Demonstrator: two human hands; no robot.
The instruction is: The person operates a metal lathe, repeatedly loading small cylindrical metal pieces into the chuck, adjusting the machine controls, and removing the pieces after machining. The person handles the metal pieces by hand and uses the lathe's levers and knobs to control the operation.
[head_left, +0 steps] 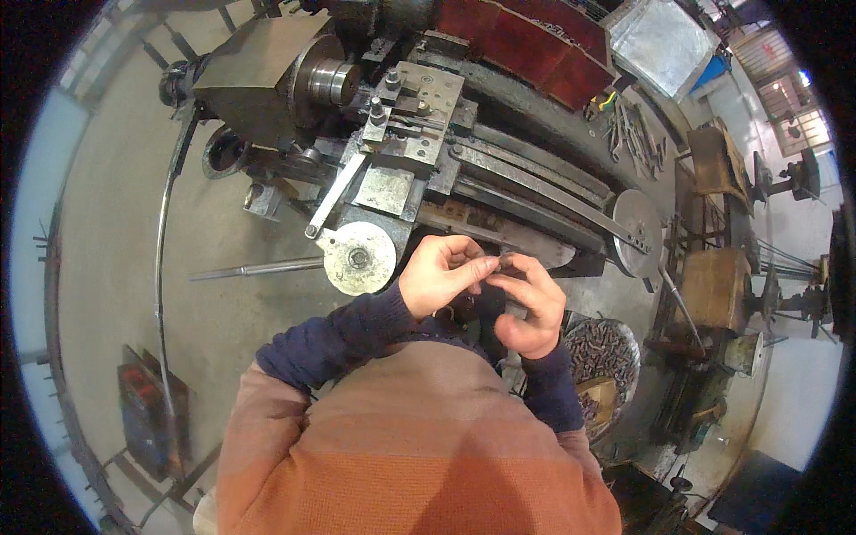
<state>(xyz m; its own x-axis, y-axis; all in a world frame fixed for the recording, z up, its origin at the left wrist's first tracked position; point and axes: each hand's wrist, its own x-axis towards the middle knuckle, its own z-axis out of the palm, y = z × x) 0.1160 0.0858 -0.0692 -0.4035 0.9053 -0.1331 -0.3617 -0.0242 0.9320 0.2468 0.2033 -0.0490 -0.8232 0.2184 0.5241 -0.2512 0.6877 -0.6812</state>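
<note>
My left hand and my right hand meet in front of my chest, fingertips close together. Both are pinched closed around something small and dark, mostly hidden by the fingers; its kind I cannot make out. Just beyond them stands a metalworking lathe. Its round pale handwheel is left of my left hand, and a tool post sits on the carriage near the chuck. Neither hand touches the machine.
Beside my right forearm, a round container holds many small dark metal parts. Several wrenches lie at the back right, near a red metal cabinet. A long lever stands at the left.
</note>
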